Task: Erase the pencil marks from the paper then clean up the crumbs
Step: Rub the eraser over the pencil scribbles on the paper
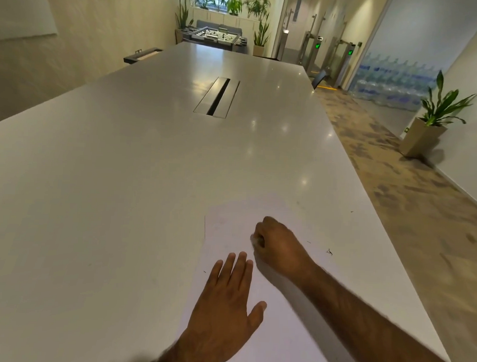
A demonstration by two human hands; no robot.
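A white sheet of paper (229,229) lies on the white table (122,189) near its front right. My left hand (226,303) lies flat on the paper with fingers spread, pressing it down. My right hand (278,242) is closed in a fist on the paper's upper part, and a small whitish eraser (255,237) peeks out at the fingertips. Faint grey smudges show on the paper's far part. Dark eraser crumbs (329,252) lie right of the fist, and a single crumb (204,271) lies left of my left hand.
A cable slot (217,96) is set into the middle of the table. The table's right edge runs close to the paper, with carpet below. A potted plant (437,118) stands by the right wall. A foosball table (219,37) stands beyond the far end.
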